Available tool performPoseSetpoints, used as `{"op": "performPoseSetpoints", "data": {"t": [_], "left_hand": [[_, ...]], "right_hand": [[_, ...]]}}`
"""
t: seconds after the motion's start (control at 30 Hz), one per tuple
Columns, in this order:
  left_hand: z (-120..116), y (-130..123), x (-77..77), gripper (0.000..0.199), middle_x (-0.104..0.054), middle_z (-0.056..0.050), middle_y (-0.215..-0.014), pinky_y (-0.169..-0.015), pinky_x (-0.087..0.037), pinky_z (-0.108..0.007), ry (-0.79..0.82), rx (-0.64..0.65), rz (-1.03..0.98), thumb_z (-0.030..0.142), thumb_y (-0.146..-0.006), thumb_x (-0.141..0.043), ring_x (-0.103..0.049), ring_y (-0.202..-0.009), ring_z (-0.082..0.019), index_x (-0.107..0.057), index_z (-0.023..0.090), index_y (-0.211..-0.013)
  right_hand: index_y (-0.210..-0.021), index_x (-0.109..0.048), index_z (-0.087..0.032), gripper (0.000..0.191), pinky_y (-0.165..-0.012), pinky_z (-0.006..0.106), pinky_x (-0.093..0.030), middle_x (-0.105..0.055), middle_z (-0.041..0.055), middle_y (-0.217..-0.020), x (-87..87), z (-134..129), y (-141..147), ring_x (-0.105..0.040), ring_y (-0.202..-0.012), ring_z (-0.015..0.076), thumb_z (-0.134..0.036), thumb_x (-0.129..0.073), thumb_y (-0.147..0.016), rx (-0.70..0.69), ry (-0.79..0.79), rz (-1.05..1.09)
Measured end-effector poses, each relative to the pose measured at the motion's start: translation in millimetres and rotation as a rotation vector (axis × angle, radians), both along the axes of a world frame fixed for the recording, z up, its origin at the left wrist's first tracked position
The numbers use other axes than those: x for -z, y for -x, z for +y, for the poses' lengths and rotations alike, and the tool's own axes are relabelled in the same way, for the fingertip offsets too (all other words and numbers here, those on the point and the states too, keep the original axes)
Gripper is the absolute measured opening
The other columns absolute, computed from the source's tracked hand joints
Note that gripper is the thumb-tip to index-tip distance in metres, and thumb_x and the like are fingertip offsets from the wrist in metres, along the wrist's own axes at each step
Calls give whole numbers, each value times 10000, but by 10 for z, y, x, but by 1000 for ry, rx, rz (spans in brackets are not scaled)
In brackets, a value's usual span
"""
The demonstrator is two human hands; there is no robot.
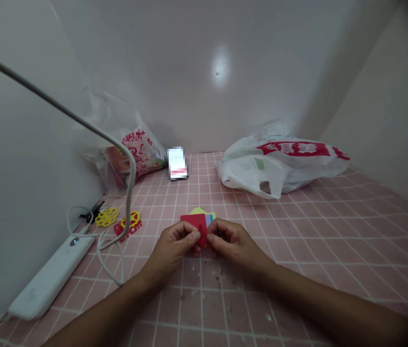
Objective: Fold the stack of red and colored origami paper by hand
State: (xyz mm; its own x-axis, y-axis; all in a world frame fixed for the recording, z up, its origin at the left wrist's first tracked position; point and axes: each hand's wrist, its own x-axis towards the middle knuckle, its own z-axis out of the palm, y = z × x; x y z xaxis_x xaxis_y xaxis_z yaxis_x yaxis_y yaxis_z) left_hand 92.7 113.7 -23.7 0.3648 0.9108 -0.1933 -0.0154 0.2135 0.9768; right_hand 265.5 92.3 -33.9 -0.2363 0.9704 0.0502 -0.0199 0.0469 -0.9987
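I've got the left hand (175, 243) pinching the red paper (194, 221) between thumb and fingers! The right hand (234, 241) has fingertips drawn in at its right edge; whether they grip, I can't tell. Yellow paper (198, 211) peeks out just behind, above the desk (319, 226). Left, a yellow wheel (106, 217); farther back, the phone (177, 164) between the left bag (142, 161) and right bag (297, 168).

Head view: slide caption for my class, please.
Left hand holding a red sheet, right hand at its edge, over a pink gridded surface.
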Motion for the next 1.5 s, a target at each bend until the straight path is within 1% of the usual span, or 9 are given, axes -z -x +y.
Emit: {"op": "performPoseSetpoints", "data": {"t": [0.23,0.33,0.5,0.67,0.8,0.93,1.13,1.33,1.5], "left_hand": [[-24,-18,-24,252,-598,22,-581,-567,-404,-223,17,1,8,354,-716,-730,-523,-541,-98,-588,148,-685],[-26,-15,-15,255,-601,22,-577,-564,-413,-220,27,16,10,354,-710,-734,-530,-538,-98,-586,148,-684],[-16,-9,37,286,-606,14,-636,-587,-453,-237,57,28,-32,416,-778,-668,-548,-567,-106,-584,150,-714],[-5,-5,55,274,-562,33,-597,-540,-402,-209,38,7,-35,388,-757,-693,-497,-522,-84,-578,144,-713],[0,-1,45,262,-562,29,-609,-545,-392,-207,15,14,-24,374,-768,-690,-495,-536,-83,-586,139,-718],[3,4,35,240,-556,30,-615,-546,-386,-202,-41,7,-5,350,-775,-690,-485,-548,-80,-597,136,-722],[-27,-8,15,246,-562,21,-631,-553,-415,-209,-48,-8,19,357,-758,-703,-506,-570,-93,-598,137,-722],[-38,-23,-14,228,-560,20,-623,-557,-397,-206,-102,2,59,337,-760,-692,-491,-568,-89,-603,134,-705],[-23,-18,4,200,-546,24,-624,-553,-380,-210,-151,0,111,316,-769,-674,-471,-570,-91,-606,139,-704]], "right_hand": [[-740,-535,-186,225,-566,257,-383,-594,5,-697,-27,-16,10,-498,-586,121,-380,-600,-832,-69,135,147],[-725,-528,-180,224,-548,246,-366,-573,-6,-665,-24,-6,19,-478,-568,111,-363,-593,-836,-49,126,129],[-727,-535,-175,169,-573,246,-375,-563,-9,-680,3,-1,30,-476,-597,111,-282,-548,-858,-44,50,61],[-711,-519,-184,152,-574,245,-364,-535,-17,-678,50,-27,26,-462,-611,114,-229,-537,-855,-30,-11,-29],[-710,-516,-185,149,-571,246,-358,-523,-21,-669,50,-31,20,-460,-605,115,-216,-526,-855,-17,-28,-62],[-703,-518,-184,150,-564,246,-349,-522,-24,-648,36,-32,24,-456,-590,113,-217,-536,-848,-4,-17,-52],[-717,-528,-174,182,-549,236,-327,-515,-24,-657,-5,-43,33,-444,-583,105,-292,-557,-852,-56,107,136],[-705,-549,-166,195,-565,239,-326,-525,-20,-662,26,-31,29,-437,-593,103,-298,-583,-845,-70,122,141],[-713,-558,-168,198,-552,237,-316,-523,-25,-655,54,-36,26,-430,-583,101,-295,-577,-863,-81,129,138]]}}
